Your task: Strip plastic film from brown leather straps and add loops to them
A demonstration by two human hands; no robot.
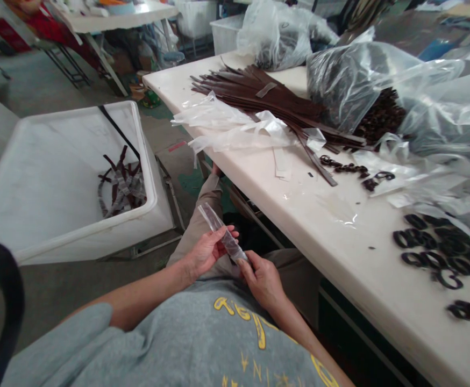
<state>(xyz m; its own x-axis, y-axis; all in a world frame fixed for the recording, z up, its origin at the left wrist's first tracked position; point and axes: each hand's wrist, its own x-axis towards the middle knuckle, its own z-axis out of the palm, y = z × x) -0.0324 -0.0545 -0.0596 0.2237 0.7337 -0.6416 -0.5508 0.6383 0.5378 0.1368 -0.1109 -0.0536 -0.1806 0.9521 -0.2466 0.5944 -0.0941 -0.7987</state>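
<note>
A narrow clear plastic sleeve (209, 216) stretches slantwise between my hands, above my lap. My left hand (207, 251) is closed around its middle, with the thumb on top. At its lower end, my right hand (264, 279) pinches the plastic between thumb and fingers. Whether anything lies inside the sleeve I cannot make out. On the table to the right are a fan of long dark brown strips (255, 97), a pile of thin white plastic sleeves (235, 134) and several black ring-shaped coils (432, 260).
A big white bin (77, 236) stands at the left, with wrapped brown strips (122, 185) inside. The white table (307, 226) runs along my right, its edge close to my leg. Large clear bags (340, 75) of dark pieces sit toward the back.
</note>
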